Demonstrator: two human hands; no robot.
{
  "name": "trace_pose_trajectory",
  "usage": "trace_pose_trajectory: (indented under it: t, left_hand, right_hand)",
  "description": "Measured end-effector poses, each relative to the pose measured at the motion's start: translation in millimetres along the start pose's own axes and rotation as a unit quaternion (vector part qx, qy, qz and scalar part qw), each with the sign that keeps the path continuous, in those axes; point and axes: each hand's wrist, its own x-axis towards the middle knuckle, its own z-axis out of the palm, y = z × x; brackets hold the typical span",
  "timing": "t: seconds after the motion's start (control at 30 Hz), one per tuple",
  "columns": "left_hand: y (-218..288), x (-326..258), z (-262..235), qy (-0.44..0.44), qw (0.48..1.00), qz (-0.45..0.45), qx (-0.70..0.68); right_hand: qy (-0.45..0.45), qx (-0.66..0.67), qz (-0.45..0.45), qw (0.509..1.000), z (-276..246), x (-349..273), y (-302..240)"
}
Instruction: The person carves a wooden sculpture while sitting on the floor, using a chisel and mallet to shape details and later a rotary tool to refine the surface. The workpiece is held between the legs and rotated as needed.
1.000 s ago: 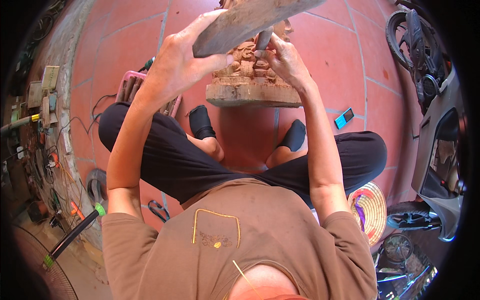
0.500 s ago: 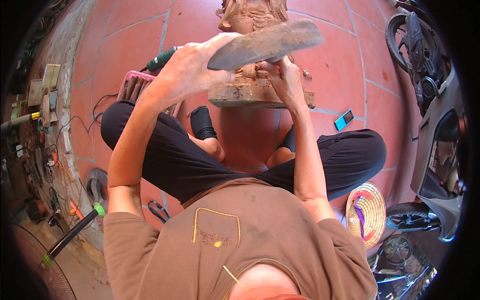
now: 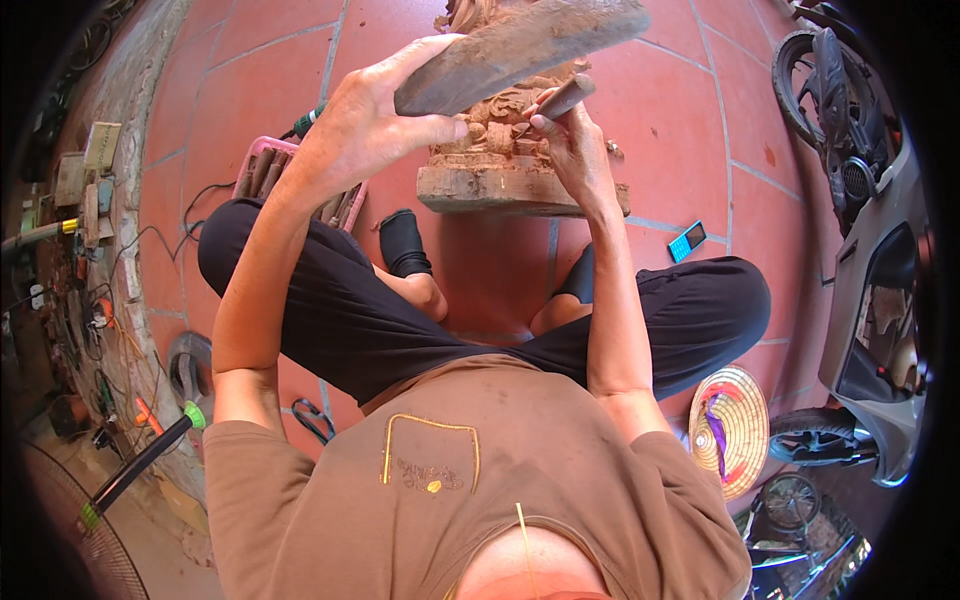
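My left hand (image 3: 365, 125) is closed round the near end of a long, flat wooden mallet (image 3: 525, 55), which slants up to the right over the work. In my right hand (image 3: 578, 160) is a chisel (image 3: 568, 95), gripped low with its round wooden handle sticking up. Its cutting end is hidden by my fingers and the carving. A reddish-brown wood carving (image 3: 490, 135) with curled relief stands in front of me on a thick wooden base (image 3: 500, 188). The mallet covers part of the carving and is apart from the chisel handle.
A pink basket (image 3: 282, 144) of chisels sits by my left knee, with a green power tool (image 3: 308, 121) behind it. A blue phone (image 3: 687, 241) lies on the tiles at right. Farther out are a woven hat (image 3: 752, 440), a motorbike (image 3: 865, 320) and a fan (image 3: 85, 540).
My left hand and the mallet have moved up and slightly left. The chisel handle, mostly hidden behind the mallet before, now shows, and more of the carving's lower part is visible.
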Motion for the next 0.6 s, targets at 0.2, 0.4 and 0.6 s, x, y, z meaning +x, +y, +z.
trace_pose_trajectory:
  t: [0.2, 0.4, 0.6]
  left_hand:
    - [12, 1, 1, 0.017, 1.000, 0.016, -0.009]
    - [6, 1, 4, 0.004, 0.999, 0.022, 0.038]
    - [12, -1, 0, -0.028, 0.997, -0.028, 0.062]
  right_hand:
    - [-0.038, -0.028, -0.016, 0.999, -1, 2, 0]
    - [-0.027, -0.062, -0.058, 0.996, 1, 3, 0]
    - [-0.015, -0.089, -0.089, 0.992, 3, 2, 1]
